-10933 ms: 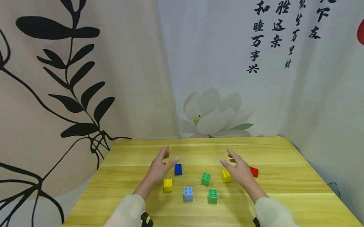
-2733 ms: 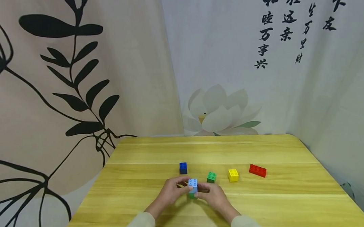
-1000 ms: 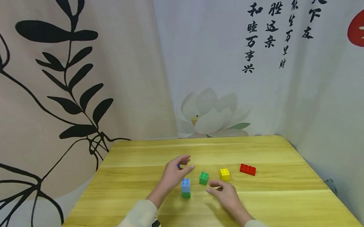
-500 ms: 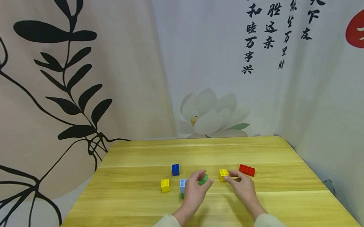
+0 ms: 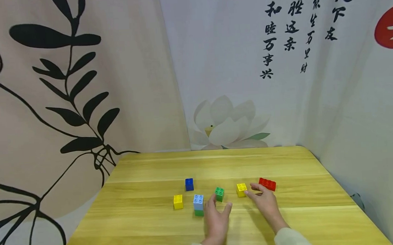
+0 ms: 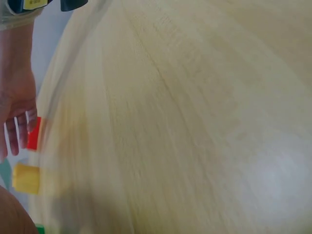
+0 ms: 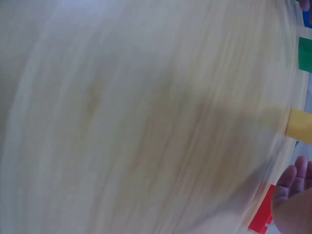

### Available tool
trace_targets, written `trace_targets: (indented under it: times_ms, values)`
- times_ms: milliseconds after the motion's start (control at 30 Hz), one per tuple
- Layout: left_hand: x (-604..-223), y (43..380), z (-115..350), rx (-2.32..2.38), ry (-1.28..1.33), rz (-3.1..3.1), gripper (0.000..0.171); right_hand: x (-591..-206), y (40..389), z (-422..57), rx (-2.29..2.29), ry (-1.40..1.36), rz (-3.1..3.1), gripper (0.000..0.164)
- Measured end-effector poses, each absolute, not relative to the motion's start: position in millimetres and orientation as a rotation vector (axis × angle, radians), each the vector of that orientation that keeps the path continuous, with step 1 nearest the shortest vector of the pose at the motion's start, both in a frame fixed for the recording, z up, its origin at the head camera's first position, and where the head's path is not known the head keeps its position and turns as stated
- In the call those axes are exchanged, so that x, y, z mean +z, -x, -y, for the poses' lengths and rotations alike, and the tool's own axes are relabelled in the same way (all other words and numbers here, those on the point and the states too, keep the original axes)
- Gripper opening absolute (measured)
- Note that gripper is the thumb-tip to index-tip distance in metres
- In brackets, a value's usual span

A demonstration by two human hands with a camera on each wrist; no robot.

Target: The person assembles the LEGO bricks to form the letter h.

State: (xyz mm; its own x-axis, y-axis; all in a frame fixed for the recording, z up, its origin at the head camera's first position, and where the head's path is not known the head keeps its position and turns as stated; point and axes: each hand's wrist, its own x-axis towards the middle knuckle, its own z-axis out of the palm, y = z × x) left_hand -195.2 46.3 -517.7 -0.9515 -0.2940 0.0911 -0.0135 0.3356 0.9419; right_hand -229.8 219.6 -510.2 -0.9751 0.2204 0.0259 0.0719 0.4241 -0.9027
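Sitting on a green block [image 5: 199, 213], the light blue block [image 5: 198, 202] is just beside the left hand [image 5: 216, 222], its thumb and fingers wide apart, while the right hand [image 5: 266, 204], with a small gap between thumb and finger, is by the yellow block [image 5: 241, 190] near the red block [image 5: 268, 184].

Bricks [image 5: 219, 194] on table [image 5: 318, 205] (two stacked); curtain [image 5: 142, 84] behind.
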Motion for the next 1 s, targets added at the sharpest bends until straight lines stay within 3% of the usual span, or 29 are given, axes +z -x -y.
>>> trace_targets:
  times_ms: [167, 1000]
  values:
    - [-525.2, 204.1, -56.2, -1.566, -0.386, 2.31, 0.073, -516.2, 233.0, -214.4, 1.603, 0.276, 2.524, 0.053]
    - [-537.5, 241.1, -76.5, -1.219, -0.531, 2.378, 0.05, -524.9, 245.9, -187.3, 1.391, 0.512, 2.542, 0.061]
